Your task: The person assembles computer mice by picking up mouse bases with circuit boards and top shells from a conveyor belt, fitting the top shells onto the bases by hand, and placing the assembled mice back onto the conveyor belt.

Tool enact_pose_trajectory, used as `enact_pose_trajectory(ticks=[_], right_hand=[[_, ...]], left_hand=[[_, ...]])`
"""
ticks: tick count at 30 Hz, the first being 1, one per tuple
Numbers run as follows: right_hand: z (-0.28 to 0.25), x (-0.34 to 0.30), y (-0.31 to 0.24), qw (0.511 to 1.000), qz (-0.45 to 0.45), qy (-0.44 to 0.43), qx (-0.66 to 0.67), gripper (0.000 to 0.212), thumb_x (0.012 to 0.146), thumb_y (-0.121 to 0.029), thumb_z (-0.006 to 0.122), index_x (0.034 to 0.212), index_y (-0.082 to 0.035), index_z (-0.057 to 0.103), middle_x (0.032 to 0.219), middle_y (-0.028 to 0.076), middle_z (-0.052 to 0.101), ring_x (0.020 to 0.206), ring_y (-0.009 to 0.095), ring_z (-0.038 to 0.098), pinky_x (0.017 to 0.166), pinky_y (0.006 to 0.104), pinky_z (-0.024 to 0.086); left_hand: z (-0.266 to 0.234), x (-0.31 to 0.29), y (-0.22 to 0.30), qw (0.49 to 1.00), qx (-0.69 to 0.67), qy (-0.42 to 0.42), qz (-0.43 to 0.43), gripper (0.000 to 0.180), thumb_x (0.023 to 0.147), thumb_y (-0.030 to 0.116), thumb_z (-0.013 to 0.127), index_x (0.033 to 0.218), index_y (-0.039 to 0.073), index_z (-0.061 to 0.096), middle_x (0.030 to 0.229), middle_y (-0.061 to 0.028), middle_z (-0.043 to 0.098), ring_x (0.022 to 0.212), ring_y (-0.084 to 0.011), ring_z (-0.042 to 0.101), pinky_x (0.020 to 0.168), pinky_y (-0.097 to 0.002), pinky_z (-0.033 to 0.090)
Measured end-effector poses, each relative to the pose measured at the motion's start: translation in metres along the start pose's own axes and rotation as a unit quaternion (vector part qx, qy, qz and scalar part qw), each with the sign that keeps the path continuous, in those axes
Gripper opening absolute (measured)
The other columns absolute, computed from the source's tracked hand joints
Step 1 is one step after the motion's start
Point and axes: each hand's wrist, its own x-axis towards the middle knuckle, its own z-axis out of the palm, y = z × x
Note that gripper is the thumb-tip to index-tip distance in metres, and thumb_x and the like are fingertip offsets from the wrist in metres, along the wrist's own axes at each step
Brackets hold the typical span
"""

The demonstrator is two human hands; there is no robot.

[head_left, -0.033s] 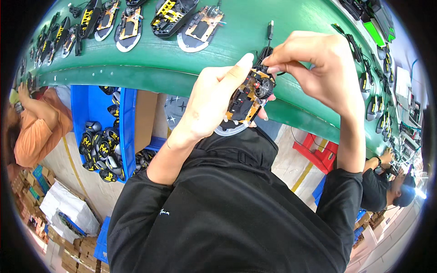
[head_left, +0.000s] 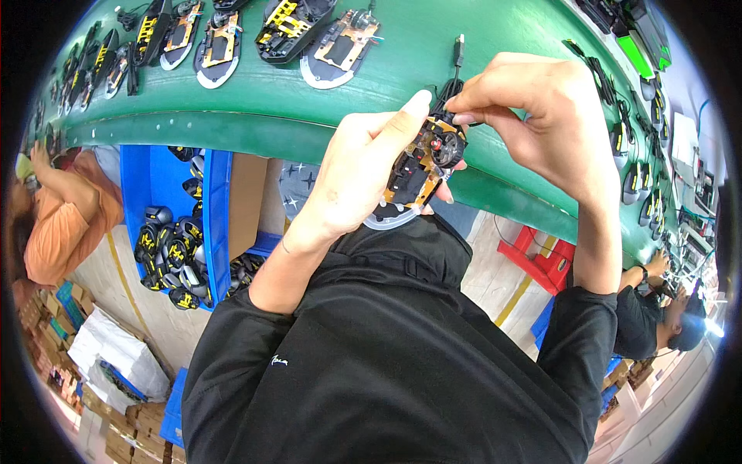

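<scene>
My left hand [head_left: 359,166] is wrapped around an open computer mouse base [head_left: 414,174]. A tan circuit board and a dark scroll wheel [head_left: 447,149] show on it, and a clear rounded rim sticks out below. The thumb lies along the near left side, with fingertips coming round the right. My right hand [head_left: 533,116] pinches at the far end of the base, where the black mouse cable [head_left: 447,94] comes in; its fingertips partly hide the exact spot. The bundled cable lies on the green bench beyond, its plug [head_left: 459,52] pointing away.
Mouse bases with boards [head_left: 340,50] and black top shells with yellow parts [head_left: 290,31] line the far side of the green bench [head_left: 255,100]. A blue bin [head_left: 219,224] of mouse shells stands lower left, a red stool [head_left: 533,259] lower right. People sit at both sides.
</scene>
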Motion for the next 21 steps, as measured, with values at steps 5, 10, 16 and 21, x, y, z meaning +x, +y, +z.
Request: enact_pose_trajectory(ticks=[5, 10, 16, 21], right_hand=[[0.003, 0.000, -0.010, 0.985, -0.033, -0.014, -0.169, 0.012, 0.068, 0.005, 0.072, 0.079, -0.002, 0.070, 0.072, 0.010, 0.066, 0.067, 0.028, 0.065, 0.061, 0.0336, 0.051], [-0.004, 0.003, -0.006, 0.999, -0.008, -0.011, -0.029, 0.014, 0.070, 0.003, 0.074, 0.084, -0.002, 0.073, 0.076, 0.010, 0.069, 0.071, 0.025, 0.067, 0.064, 0.0319, 0.052], [-0.008, -0.008, -0.001, 0.997, 0.016, -0.035, 0.062, 0.017, 0.073, 0.002, 0.074, 0.090, -0.002, 0.075, 0.080, 0.011, 0.071, 0.074, 0.024, 0.069, 0.067, 0.0304, 0.053], [-0.003, -0.008, -0.012, 0.994, 0.095, -0.047, 0.013, 0.014, 0.074, 0.001, 0.073, 0.087, 0.000, 0.073, 0.079, 0.014, 0.071, 0.072, 0.027, 0.068, 0.068, 0.0329, 0.052]], left_hand=[[-0.004, 0.006, -0.007, 0.993, 0.112, -0.015, 0.038, 0.054, 0.104, 0.042, 0.042, 0.113, -0.007, 0.064, 0.089, -0.0195, 0.071, 0.065, -0.0232, 0.071, 0.054, -0.0290, 0.058], [-0.004, 0.003, -0.003, 0.999, 0.028, -0.025, 0.009, 0.054, 0.103, 0.041, 0.044, 0.112, -0.008, 0.063, 0.090, -0.0213, 0.071, 0.066, -0.0237, 0.071, 0.056, -0.0287, 0.058], [-0.001, -0.001, -0.001, 0.999, 0.024, -0.034, 0.001, 0.054, 0.103, 0.041, 0.045, 0.111, -0.009, 0.063, 0.090, -0.0227, 0.071, 0.066, -0.0248, 0.071, 0.057, -0.0300, 0.059], [0.001, -0.003, 0.002, 0.998, 0.045, -0.027, -0.025, 0.057, 0.102, 0.047, 0.046, 0.095, -0.004, 0.069, 0.068, -0.0101, 0.068, 0.056, -0.0112, 0.063, 0.052, -0.0225, 0.048]])
